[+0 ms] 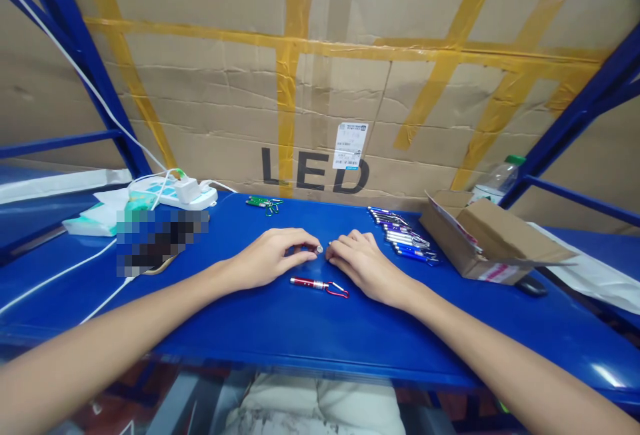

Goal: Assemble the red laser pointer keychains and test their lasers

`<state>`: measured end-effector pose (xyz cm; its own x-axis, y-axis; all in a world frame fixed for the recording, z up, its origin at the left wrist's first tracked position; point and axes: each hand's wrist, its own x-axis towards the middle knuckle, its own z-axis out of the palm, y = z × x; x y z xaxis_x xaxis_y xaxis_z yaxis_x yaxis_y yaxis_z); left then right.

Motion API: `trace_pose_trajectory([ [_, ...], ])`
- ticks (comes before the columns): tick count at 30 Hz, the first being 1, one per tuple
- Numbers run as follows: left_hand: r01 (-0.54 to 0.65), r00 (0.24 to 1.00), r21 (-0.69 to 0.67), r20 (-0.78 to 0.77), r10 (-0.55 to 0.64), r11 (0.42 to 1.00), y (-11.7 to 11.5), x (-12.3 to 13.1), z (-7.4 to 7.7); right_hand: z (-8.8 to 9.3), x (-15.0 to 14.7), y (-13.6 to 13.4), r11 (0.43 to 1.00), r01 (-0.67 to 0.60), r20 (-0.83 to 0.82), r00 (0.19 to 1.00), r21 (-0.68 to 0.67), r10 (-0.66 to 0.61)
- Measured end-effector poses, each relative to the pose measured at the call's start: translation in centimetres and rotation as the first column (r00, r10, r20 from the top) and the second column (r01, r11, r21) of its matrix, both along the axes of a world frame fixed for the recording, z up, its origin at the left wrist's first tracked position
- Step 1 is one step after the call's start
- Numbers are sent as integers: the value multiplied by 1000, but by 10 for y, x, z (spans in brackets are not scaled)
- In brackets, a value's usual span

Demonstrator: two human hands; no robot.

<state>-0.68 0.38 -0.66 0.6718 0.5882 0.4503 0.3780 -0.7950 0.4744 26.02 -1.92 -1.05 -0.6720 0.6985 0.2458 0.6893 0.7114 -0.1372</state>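
Note:
My left hand (283,257) pinches a small silver round piece (320,249) between thumb and fingertips; whether it is a cap or a cell I cannot tell. Close beside it, my right hand (361,263) has its fingers curled together, palm down. A tiny shiny tip (329,244) shows at those fingers, and the rest is hidden. On the blue table (320,335), just below both hands, lies a red penlight (309,283) with a red carabiner clip attached at its right end.
Several purple, silver and blue penlights (403,238) lie in a row at right, beside an open cardboard box (480,238). Green penlights (260,202) lie at the back. A power strip (175,192), white cables and a pixelated object (163,243) are at left. A large carton (225,102) stands behind.

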Motion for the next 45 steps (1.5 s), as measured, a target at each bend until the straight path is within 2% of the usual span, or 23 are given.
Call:
trace_pose_trajectory([
  [9, 4, 1000, 11, -2, -4, 1000, 1, 0, 0, -3, 0, 2, 1000, 23, -41, 999, -10, -23],
  [15, 5, 1000, -4, -18, -5, 1000, 1, -1, 0, 7, 12, 7, 997, 64, -62, 996, 30, -62],
  [19, -47, 998, 13, -36, 47, 999, 3, -2, -1, 11, 21, 9, 997, -18, -42, 999, -80, 15],
  [22, -73, 996, 31, -45, 75, 997, 5, -3, -2, 10, 23, 10, 994, -42, -37, 999, -100, 39],
  [26, -64, 996, 49, -61, 66, 997, 6, -4, -4, 7, 20, 10, 996, -53, -105, 993, -68, 46],
  [30, -58, 994, 73, -93, 65, 996, 4, -3, -4, 5, 9, 2, 999, -24, -361, 932, 26, 32],
  [32, -40, 993, 81, -111, 49, 996, 1, -1, -4, 4, 2, -3, 998, -46, -428, 902, 52, 64],
  [37, 6, 993, 103, -121, 7, 995, -3, 2, -4, 5, -4, -13, 987, -110, -423, 894, 118, 150],
  [45, 17, 992, 152, -125, 2, 988, -6, 2, -5, 6, -5, -13, 984, -140, -406, 897, 112, 174],
])
